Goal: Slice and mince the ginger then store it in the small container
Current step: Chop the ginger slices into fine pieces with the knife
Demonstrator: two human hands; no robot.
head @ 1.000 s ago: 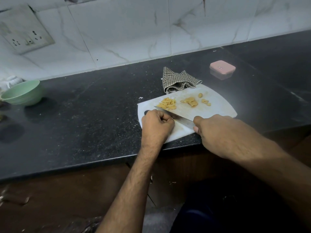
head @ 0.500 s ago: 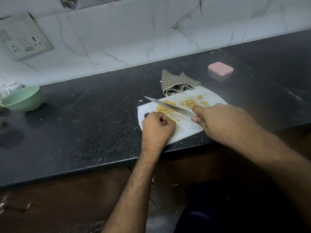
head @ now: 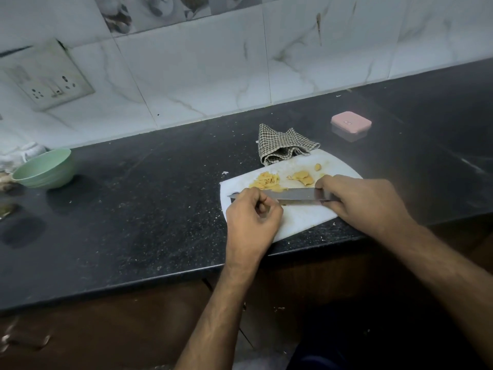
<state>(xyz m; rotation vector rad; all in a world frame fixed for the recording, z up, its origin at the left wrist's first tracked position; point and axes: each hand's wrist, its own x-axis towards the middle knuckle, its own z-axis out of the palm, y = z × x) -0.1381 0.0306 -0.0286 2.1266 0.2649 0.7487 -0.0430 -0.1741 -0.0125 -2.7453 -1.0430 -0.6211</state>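
A white cutting board [head: 301, 218] lies at the counter's front edge. On it are a pile of thin ginger strips [head: 265, 181], a few ginger slices [head: 302, 177] and one small piece [head: 317, 166]. My right hand [head: 362, 202] grips the handle of a knife [head: 296, 194]. Its blade lies across the board just in front of the ginger, with the tip pointing left. My left hand [head: 253, 218] is curled into a loose fist over the blade near the tip and holds nothing I can see. The small container [head: 350, 125], with its pink lid on, stands behind the board to the right.
A checked cloth [head: 282, 144] lies bunched at the board's far edge. A green bowl [head: 44, 169] sits at the far left of the black counter [head: 160, 209]. A wall socket [head: 45, 76] is on the tiled wall.
Half a second ago the knife was lifted at an angle over the ginger strips. It is now lower and level, in front of the pile. My left fist has stayed on the board's left side.
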